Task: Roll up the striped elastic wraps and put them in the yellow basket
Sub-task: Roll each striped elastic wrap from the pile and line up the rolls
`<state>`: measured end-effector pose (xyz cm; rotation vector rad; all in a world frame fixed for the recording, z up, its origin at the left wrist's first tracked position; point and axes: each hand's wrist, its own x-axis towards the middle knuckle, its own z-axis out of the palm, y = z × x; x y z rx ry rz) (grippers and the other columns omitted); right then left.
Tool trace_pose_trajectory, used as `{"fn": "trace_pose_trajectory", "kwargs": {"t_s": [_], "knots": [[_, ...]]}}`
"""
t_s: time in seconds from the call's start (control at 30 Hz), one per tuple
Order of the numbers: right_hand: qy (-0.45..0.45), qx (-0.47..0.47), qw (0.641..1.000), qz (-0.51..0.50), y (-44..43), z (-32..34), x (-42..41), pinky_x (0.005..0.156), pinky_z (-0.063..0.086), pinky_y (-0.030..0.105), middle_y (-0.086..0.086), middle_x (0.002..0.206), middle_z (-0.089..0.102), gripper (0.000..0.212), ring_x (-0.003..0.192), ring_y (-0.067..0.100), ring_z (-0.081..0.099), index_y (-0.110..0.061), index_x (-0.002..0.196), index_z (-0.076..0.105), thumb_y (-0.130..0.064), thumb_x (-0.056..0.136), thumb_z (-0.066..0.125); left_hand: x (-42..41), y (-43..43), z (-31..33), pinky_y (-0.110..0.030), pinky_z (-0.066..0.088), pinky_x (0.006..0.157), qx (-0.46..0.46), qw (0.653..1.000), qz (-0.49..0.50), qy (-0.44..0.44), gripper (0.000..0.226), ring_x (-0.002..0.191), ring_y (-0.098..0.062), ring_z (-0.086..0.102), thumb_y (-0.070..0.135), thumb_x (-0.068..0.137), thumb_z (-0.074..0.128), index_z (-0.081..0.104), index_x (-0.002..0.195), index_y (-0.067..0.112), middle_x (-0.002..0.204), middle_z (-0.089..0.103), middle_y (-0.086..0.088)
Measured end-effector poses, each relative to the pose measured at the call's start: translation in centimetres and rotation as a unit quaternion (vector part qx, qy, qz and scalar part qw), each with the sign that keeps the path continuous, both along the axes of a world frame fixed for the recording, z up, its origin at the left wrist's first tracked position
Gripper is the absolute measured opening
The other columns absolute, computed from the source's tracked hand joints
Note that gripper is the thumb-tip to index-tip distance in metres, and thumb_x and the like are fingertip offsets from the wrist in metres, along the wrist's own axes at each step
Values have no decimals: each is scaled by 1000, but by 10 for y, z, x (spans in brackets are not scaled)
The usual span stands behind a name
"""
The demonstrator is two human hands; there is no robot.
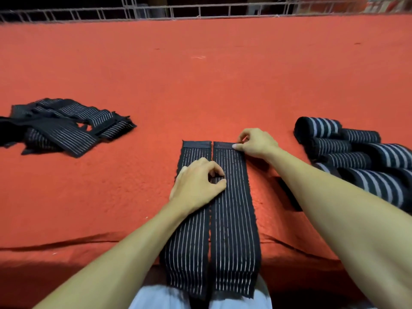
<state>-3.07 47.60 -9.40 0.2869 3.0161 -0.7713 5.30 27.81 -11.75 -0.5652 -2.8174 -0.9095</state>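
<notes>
So the right wrap (234, 197) lies flat on the red table (200, 74), long axis running straight away from the body. The right hand (256, 143) pinches its far end, closest for rolling back. The left hand (196, 184) sits curled mid-strip; can't tell if it's gripping.

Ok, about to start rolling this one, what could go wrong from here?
The right hand pinches only one corner of the right wrap, so the roll may start crooked. The left wrap lies edge to edge with it and could get caught in. Both tails hang over the table edge and may drag.
</notes>
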Motion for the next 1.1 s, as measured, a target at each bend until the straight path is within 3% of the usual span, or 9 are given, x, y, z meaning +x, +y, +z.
{"fn": "trace_pose_trajectory", "kwargs": {"t_s": [0.13, 0.3, 0.4, 0.53, 0.67, 0.77, 0.93, 1.03, 1.1], "knots": [[-14, -15, 1000, -13, -4, 2, -5, 94, 48, 37, 1, 102, 66, 24, 104, 25, 61, -23, 77, 56, -38, 82, 74, 2, 0, -3, -28, 34, 91, 2, 1000, -4, 21, 9, 88, 0, 50, 42, 83, 63, 57, 88, 40, 88, 52, 16], [-1, -65, 996, -54, -7, 20, 14, 77, 54, 33, 7, 87, 70, 24, 80, 24, 67, -18, 70, 57, -24, 81, 78, 0, -2, 0, -31, 36, 95, 35, 999, 3, -27, 16, 83, -1, 54, 41, 83, 69, 56, 90, 36, 87, 56, 13], [-1, -183, 981, -68, -6, 32, 38, 54, 43, 27, 6, 68, 62, 25, 55, 17, 55, -16, 68, 55, -17, 83, 75, 0, -3, 6, -35, 37, 98, 66, 993, 18, -97, 40, 82, -7, 56, 42, 79, 75, 49, 106, 32, 88, 54, 13], [57, -416, 907, -19, -14, 64, 77, 55, 41, 23, 4, 72, 56, 11, 57, 12, 49, -13, 82, 59, -10, 87, 69, 8, 3, 21, -42, 36, 104, 72, 985, 13, -157, 74, 103, -19, 56, 44, 77, 77, 41, 137, 19, 104, 46, 6], [-18, -526, 846, 89, -28, 94, 116, 48, 40, 21, -2, 58, 56, 18, 47, 10, 51, -14, 78, 57, -19, 94, 59, 38, 4, 39, -34, 38, 107, 178, 955, -86, -221, 39, 115, -14, 48, 35, 90, 67, 54, 122, 17, 125, 41, -1], [-47, -555, 818, 146, -45, 112, 135, 45, 42, 21, -6, 46, 53, 25, 40, 6, 51, -15, 77, 52, -22, 100, 48, 56, -11, 52, -39, 43, 107, 275, 910, -140, -276, 27, 115, -13, 61, 25, 93, 64, 60, 119, 18, 126, 62, 1], [-7, -584, 800, 138, -62, 116, 128, 48, 31, 23, -7, 47, 53, 19, 38, 6, 43, -12, 92, 57, -27, 99, 49, 72, -41, 71, -34, 56, 79, 352, 867, -188, -298, 26, 96, -23, 70, 18, 97, 58, 57, 122, 9, 110, 72, -5], [38, -567, 819, 78, -66, 108, 116, 43, 27, 20, -1, 61, 51, 14, 39, 5, 36, -11, 93, 61, -25, 95, 60, 73, -53, 77, -26, 49, 58, 407, 852, -160, -287, 27, 66, -16, 56, 15, 96, 59, 57, 120, 3, 95, 64, -9], [60, -559, 826, 50, -72, 102, 112, 37, 30, 16, -2, 56, 49, 11, 37, 3, 35, -9, 89, 58, -19, 95, 61, 69, -61, 74, -27, 45, 58, 416, 846, -136, -304, 31, 62, -13, 51, 14, 95, 59, 56, 122, 1, 95, 60, -11]]}}
